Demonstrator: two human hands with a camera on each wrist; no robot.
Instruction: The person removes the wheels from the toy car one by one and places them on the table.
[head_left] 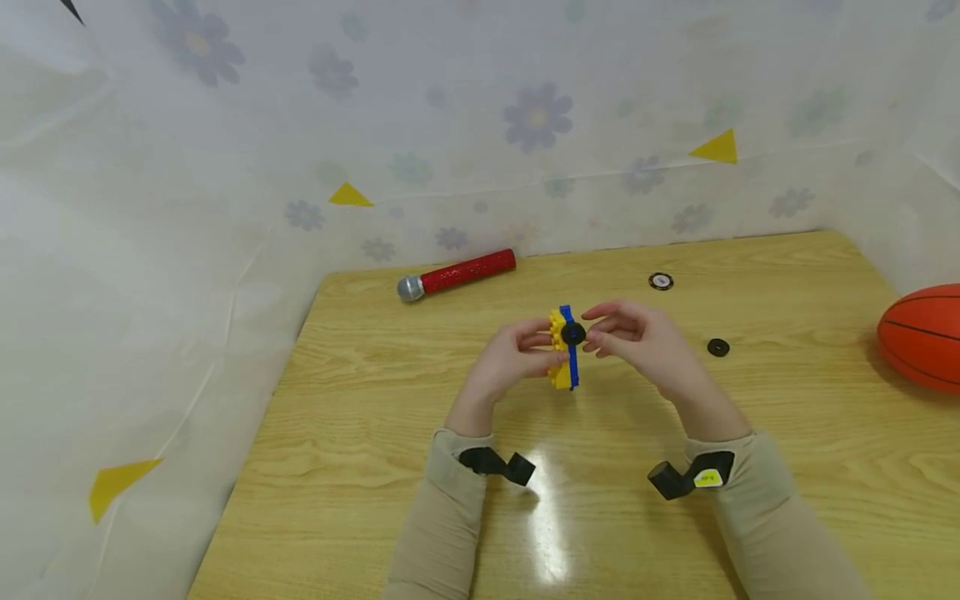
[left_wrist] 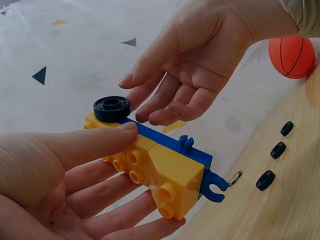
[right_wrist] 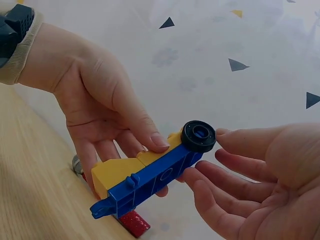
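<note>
Left hand (left_wrist: pixel 60 170), thumb and fingers clamped on a yellow-and-blue brick car (left_wrist: pixel 160 165) held above the table (head_left: pixel 375 400); right hand (right_wrist: pixel 260 180), fingers relaxed, thumb tip at the black wheel (right_wrist: pixel 198 135) beyond the grip.

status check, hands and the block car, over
Left hand grips yellow-and-blue block car, held above table. Right hand open, fingertips at the one black wheel fitted. Loose wheels lie on table, nothing blocking.

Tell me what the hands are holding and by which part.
The left hand holds the toy car by its yellow bricks, thumb on top. The right hand grips nothing, fingertips by the black wheel.
</note>
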